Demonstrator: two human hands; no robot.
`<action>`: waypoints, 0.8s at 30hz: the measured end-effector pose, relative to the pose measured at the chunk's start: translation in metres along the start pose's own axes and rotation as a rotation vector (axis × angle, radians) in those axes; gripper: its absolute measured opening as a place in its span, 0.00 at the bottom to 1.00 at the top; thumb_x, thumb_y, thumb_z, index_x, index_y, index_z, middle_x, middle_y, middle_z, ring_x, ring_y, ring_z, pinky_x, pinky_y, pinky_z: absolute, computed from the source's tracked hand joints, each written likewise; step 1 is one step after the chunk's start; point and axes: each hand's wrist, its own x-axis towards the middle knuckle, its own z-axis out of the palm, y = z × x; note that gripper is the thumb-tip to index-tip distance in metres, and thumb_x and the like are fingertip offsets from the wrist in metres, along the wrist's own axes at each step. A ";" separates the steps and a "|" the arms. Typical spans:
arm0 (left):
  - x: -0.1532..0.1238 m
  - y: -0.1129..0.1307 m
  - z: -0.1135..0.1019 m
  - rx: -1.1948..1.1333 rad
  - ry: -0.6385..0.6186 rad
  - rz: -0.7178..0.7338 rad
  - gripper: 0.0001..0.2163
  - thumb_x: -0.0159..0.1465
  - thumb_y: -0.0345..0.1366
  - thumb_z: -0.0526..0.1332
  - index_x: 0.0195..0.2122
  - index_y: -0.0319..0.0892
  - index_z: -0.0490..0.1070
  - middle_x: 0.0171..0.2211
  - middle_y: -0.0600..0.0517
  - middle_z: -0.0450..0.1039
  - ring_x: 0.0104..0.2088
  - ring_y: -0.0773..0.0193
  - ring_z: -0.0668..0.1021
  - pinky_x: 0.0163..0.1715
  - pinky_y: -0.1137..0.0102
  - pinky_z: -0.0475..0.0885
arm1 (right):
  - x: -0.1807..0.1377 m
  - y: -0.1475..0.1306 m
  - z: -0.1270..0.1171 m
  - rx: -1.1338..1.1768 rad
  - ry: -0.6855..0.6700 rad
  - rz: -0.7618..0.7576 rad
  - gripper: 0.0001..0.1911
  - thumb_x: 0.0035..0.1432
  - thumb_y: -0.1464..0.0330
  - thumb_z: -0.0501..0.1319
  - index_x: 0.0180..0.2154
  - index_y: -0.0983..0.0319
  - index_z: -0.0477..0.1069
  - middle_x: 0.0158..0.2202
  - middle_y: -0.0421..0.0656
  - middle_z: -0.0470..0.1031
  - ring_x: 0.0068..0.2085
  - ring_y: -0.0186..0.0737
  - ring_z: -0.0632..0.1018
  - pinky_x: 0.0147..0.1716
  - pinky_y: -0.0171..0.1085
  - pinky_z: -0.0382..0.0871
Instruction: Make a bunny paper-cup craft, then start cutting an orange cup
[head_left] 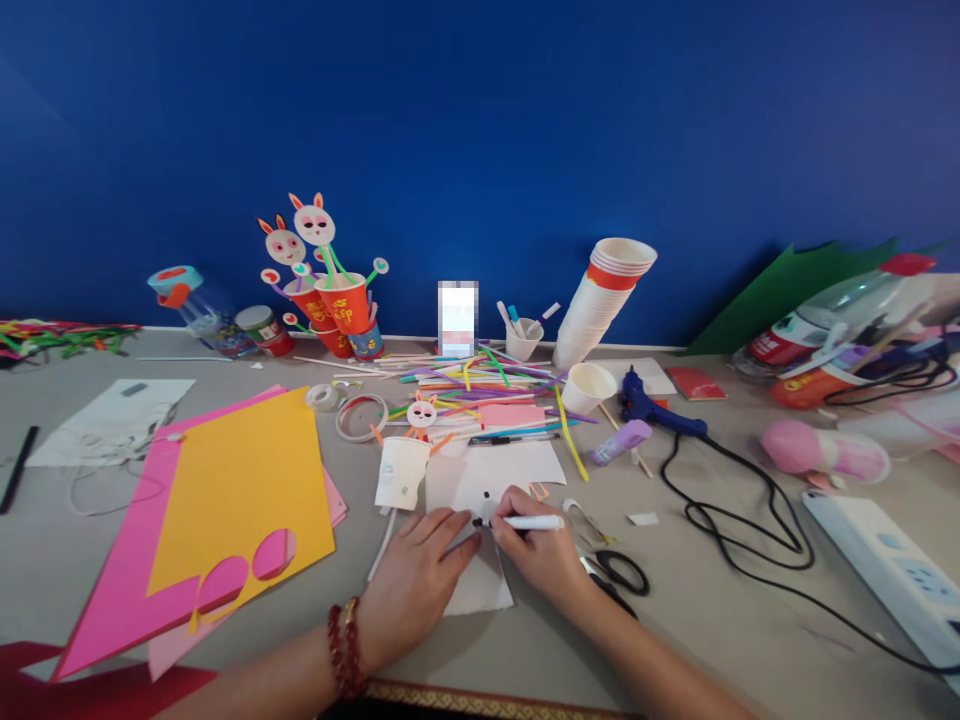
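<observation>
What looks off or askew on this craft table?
The paper cup stack tilts steeply, top to the right. Straws lie scattered in a loose heap. A clear bottle lies on its side. The right hand grips its marker normally.

Bright even light, soft faint shadows, wide-angle bending at the edges, slight blur on the right-side clutter.

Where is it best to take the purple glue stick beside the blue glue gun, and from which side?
Grip the purple glue stick at its middle, from above and the near side, fingers across its width. It lies flat, long and round; the glue gun sits close behind it, so the near side looks freer.
</observation>
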 end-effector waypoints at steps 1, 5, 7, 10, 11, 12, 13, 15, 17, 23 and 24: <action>0.000 0.000 0.000 0.003 0.000 0.000 0.17 0.65 0.26 0.57 0.54 0.42 0.71 0.54 0.46 0.73 0.52 0.53 0.72 0.51 0.59 0.70 | 0.000 0.000 0.000 -0.001 -0.001 -0.004 0.09 0.60 0.69 0.56 0.26 0.57 0.62 0.21 0.34 0.64 0.24 0.35 0.66 0.25 0.32 0.58; 0.000 0.000 0.000 0.015 0.001 -0.001 0.16 0.65 0.26 0.57 0.54 0.43 0.71 0.54 0.46 0.73 0.52 0.53 0.72 0.50 0.59 0.70 | 0.000 0.000 0.000 0.000 -0.002 0.001 0.09 0.60 0.69 0.55 0.27 0.57 0.62 0.22 0.34 0.64 0.25 0.35 0.67 0.25 0.32 0.59; 0.000 0.001 0.001 0.014 0.002 0.003 0.16 0.66 0.26 0.57 0.54 0.43 0.71 0.54 0.46 0.73 0.52 0.53 0.72 0.51 0.59 0.70 | 0.000 -0.001 -0.001 -0.009 0.000 0.007 0.09 0.60 0.69 0.55 0.26 0.57 0.62 0.21 0.34 0.64 0.24 0.35 0.67 0.25 0.32 0.58; 0.000 0.001 0.001 0.004 0.006 0.003 0.17 0.66 0.26 0.57 0.54 0.42 0.71 0.54 0.46 0.73 0.53 0.53 0.72 0.51 0.59 0.69 | 0.000 -0.002 0.000 -0.018 -0.008 0.005 0.09 0.60 0.69 0.55 0.26 0.57 0.62 0.22 0.34 0.64 0.25 0.35 0.67 0.25 0.32 0.58; 0.000 0.000 0.001 0.002 0.007 0.001 0.17 0.66 0.26 0.57 0.54 0.42 0.71 0.54 0.46 0.73 0.53 0.53 0.72 0.51 0.59 0.69 | 0.000 -0.002 0.000 -0.015 -0.010 0.003 0.09 0.60 0.69 0.55 0.27 0.57 0.62 0.22 0.34 0.64 0.25 0.35 0.67 0.26 0.32 0.59; 0.000 0.000 0.001 0.002 0.008 0.000 0.17 0.66 0.26 0.56 0.54 0.42 0.71 0.54 0.46 0.73 0.53 0.53 0.72 0.51 0.59 0.69 | 0.000 -0.001 0.000 -0.012 -0.008 0.003 0.09 0.60 0.69 0.55 0.27 0.57 0.62 0.22 0.34 0.65 0.25 0.35 0.67 0.26 0.32 0.59; 0.000 0.000 0.001 0.002 0.008 -0.001 0.16 0.66 0.26 0.56 0.54 0.43 0.71 0.54 0.46 0.73 0.53 0.53 0.72 0.51 0.59 0.69 | 0.000 -0.001 0.000 -0.010 -0.005 0.002 0.09 0.60 0.69 0.55 0.27 0.57 0.62 0.22 0.34 0.65 0.25 0.35 0.68 0.26 0.32 0.59; 0.000 0.000 0.001 0.004 0.008 0.001 0.16 0.66 0.26 0.56 0.54 0.43 0.71 0.54 0.46 0.73 0.53 0.54 0.72 0.51 0.59 0.70 | 0.000 0.000 0.000 -0.012 0.002 -0.003 0.09 0.60 0.69 0.55 0.27 0.57 0.62 0.22 0.35 0.65 0.25 0.35 0.68 0.26 0.32 0.59; 0.000 0.000 0.001 0.007 0.012 0.004 0.16 0.66 0.26 0.56 0.53 0.43 0.72 0.54 0.46 0.73 0.52 0.54 0.72 0.51 0.59 0.70 | 0.000 0.000 0.000 -0.016 -0.001 -0.005 0.09 0.60 0.69 0.55 0.27 0.57 0.62 0.22 0.35 0.65 0.25 0.35 0.68 0.26 0.32 0.59; 0.000 0.001 0.000 0.019 0.019 0.006 0.16 0.66 0.26 0.55 0.54 0.43 0.72 0.54 0.45 0.73 0.52 0.54 0.73 0.50 0.58 0.70 | 0.001 -0.001 0.000 -0.005 -0.006 0.005 0.09 0.61 0.68 0.55 0.27 0.57 0.62 0.22 0.35 0.65 0.25 0.36 0.67 0.26 0.32 0.59; 0.000 0.001 0.000 0.019 0.017 0.007 0.16 0.66 0.26 0.55 0.54 0.43 0.72 0.54 0.45 0.73 0.52 0.54 0.73 0.50 0.58 0.71 | 0.001 -0.001 0.000 -0.005 -0.009 0.003 0.09 0.61 0.68 0.55 0.27 0.57 0.63 0.22 0.35 0.65 0.25 0.36 0.67 0.26 0.32 0.59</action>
